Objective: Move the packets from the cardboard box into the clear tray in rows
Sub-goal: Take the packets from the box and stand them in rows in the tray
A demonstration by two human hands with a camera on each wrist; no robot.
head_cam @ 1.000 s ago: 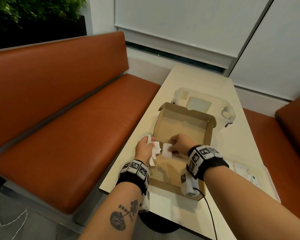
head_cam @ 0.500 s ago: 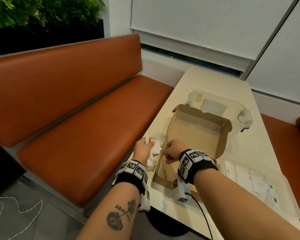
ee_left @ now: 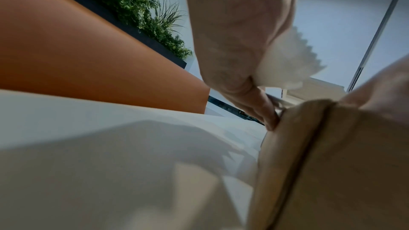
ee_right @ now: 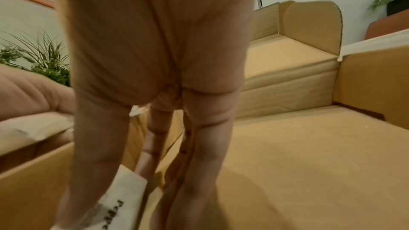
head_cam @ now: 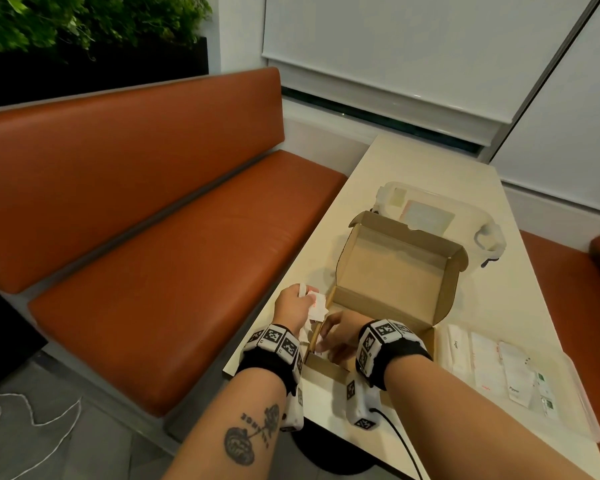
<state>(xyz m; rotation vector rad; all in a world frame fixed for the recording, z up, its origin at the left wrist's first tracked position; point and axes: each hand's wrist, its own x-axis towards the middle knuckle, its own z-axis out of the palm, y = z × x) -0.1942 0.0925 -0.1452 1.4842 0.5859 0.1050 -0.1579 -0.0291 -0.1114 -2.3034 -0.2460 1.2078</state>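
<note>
Right hand [head_cam: 338,336] is dipping back into the cardboard box [head_cam: 394,271] near-left corner, pinching a thin, light, floppy packet [ee_right: 124,197] by its edge, while left hand [head_cam: 293,308] is clutching a bunch of packets [head_cam: 316,306].

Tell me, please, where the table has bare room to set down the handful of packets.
The widest bare patch of table lies right of the cardboard box, between the lidded clear container behind and the clear tray in front. Another lies beyond that container. The box's near left corner is crowded: both hands and packets meet there.
</note>
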